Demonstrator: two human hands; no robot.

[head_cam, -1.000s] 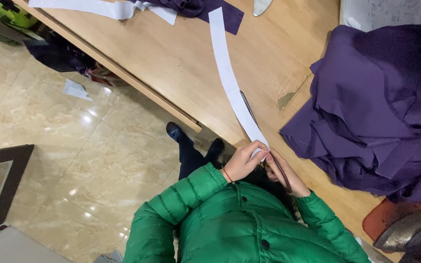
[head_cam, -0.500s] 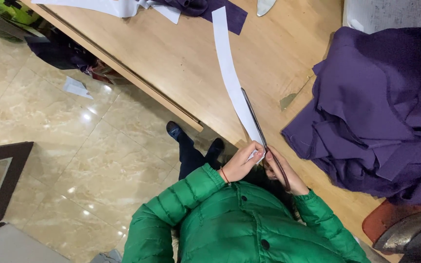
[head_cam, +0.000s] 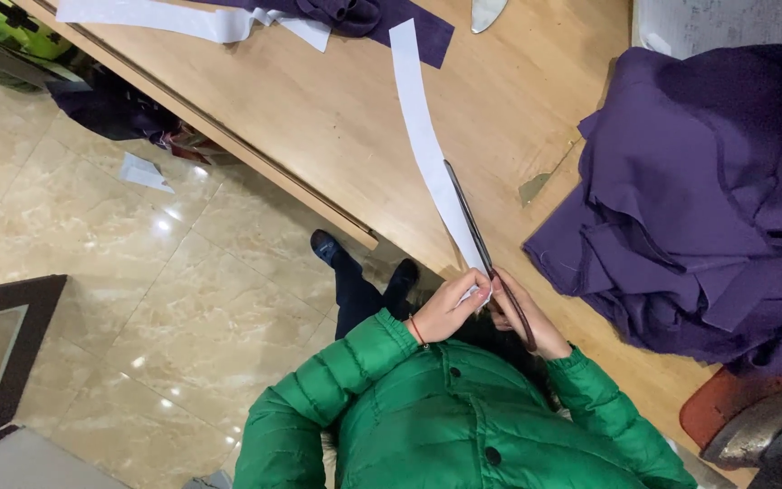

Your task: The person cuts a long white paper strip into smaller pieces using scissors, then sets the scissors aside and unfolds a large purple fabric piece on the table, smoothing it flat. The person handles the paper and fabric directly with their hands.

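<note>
A long white paper strip (head_cam: 423, 127) lies on the wooden table (head_cam: 319, 118), running from the far side down to the near edge. My left hand (head_cam: 450, 308) pinches the strip's near end. My right hand (head_cam: 531, 321) grips the handles of long dark scissors (head_cam: 468, 213), whose blades lie along the strip's right edge. Both hands are close together at the table's edge, above green jacket sleeves.
A big heap of purple fabric (head_cam: 708, 208) fills the table's right side. More purple cloth (head_cam: 382, 14) and white strips (head_cam: 156, 14) lie at the far end. An iron-like metal object (head_cam: 762, 435) is at bottom right. A paper scrap (head_cam: 142, 170) lies on the tiled floor.
Both hands stay at the strip's near end with the scissors along it. Only the view has shifted slightly.
</note>
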